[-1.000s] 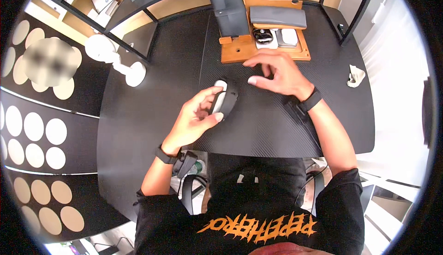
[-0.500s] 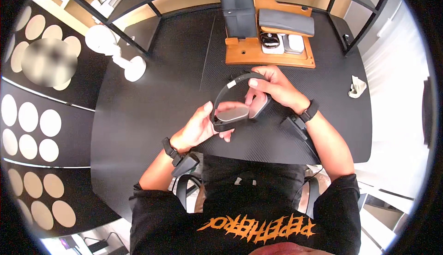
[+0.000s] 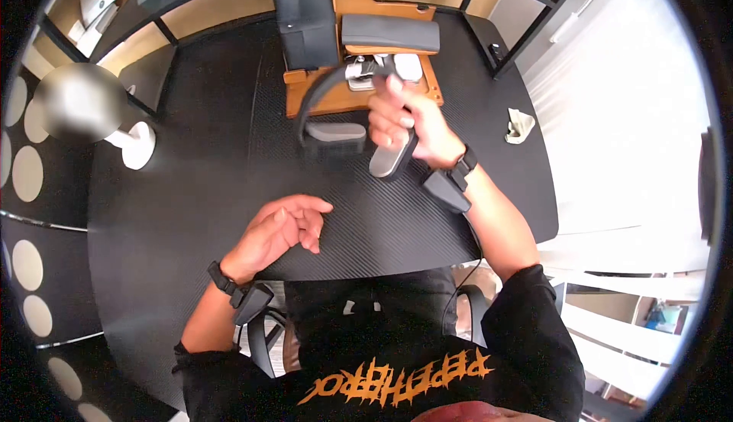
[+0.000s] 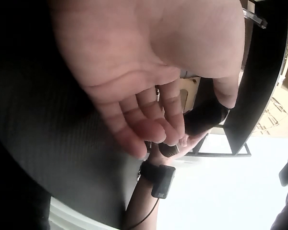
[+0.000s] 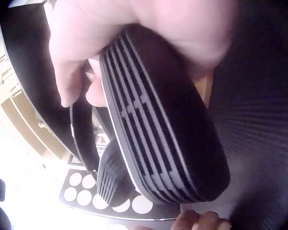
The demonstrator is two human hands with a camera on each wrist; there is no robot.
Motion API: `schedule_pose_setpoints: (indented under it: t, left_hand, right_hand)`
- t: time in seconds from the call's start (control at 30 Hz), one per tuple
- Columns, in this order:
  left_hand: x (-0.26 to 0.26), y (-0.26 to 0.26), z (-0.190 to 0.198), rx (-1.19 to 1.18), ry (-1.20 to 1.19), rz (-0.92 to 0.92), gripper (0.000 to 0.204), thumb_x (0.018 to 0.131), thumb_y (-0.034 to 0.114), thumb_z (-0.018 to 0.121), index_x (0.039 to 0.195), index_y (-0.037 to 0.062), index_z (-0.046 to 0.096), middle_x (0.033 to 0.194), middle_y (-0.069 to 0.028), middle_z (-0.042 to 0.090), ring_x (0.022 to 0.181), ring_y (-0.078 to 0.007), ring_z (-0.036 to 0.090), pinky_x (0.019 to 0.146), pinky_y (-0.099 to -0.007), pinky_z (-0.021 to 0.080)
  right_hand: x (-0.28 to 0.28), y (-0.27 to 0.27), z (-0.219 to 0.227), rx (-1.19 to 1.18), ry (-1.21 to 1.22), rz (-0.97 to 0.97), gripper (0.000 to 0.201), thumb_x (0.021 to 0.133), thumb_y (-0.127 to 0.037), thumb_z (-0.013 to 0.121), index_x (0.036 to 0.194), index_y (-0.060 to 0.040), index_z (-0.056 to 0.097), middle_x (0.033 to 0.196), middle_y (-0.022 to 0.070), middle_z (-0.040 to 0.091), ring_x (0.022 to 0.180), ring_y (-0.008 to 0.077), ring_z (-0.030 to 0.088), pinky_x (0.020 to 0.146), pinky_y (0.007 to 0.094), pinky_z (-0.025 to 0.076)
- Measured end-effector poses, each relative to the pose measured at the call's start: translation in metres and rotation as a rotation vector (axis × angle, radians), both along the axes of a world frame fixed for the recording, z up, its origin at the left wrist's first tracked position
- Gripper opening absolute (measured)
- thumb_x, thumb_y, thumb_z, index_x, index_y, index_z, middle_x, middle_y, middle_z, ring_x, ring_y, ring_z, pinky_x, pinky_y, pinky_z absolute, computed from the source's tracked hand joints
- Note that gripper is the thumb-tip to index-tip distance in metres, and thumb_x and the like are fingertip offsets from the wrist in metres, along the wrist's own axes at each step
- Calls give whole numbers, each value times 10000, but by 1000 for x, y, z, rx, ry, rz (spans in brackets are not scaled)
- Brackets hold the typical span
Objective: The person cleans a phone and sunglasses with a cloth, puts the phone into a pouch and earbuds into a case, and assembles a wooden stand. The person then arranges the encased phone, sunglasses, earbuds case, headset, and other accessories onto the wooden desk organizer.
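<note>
Apparently handling the black headset [image 3: 337, 133], gripped in the right hand [image 3: 412, 120], with the left hand [image 3: 276, 232] loosely spread; next, likely calls for steady control.

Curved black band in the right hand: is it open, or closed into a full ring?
Open: the curved black band arcs round, but the grey pads at its ends stand apart.

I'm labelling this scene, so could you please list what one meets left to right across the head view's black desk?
Round white lamp base, bare left hand, bare right hand holding a curved black device with grey oval pads, crumpled off-white cloth or tissue.
</note>
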State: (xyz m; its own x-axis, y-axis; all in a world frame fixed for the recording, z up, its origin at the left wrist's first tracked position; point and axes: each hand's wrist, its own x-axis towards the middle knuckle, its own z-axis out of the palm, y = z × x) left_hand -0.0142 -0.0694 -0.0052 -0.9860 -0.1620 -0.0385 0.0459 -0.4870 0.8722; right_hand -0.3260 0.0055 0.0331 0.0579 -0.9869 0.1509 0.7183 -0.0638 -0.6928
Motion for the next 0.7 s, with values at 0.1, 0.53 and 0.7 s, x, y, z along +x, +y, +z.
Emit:
schedule_pose_setpoints:
  t: [0.1,0.53,0.7]
  left_hand:
    - [0,2,4,28,-28,74,691,1082,552,557,1415,-53,575,960,-61,622,833,-145,600,819,-365,569]
    - [-5,2,3,31,-33,85,402,1123,256,564,1422,-12,582,980,-37,638,843,-112,597,834,-342,589]
    - [-4,2,4,50,-15,83,374,1126,206,554,1431,-8,583,987,-37,640,865,-109,602,854,-341,591]
  right_hand:
    - [-25,4,19,-28,96,-125,367,1125,-405,555,852,-174,471,598,-74,338,503,93,386,527,295,373]
    - [-131,28,66,79,1055,-957,338,1038,-363,682,1138,-41,663,862,49,665,698,173,622,657,291,509]
    - [-155,1,74,92,1362,-1038,295,1129,-338,562,1067,-61,643,825,-11,601,696,81,554,637,247,446]
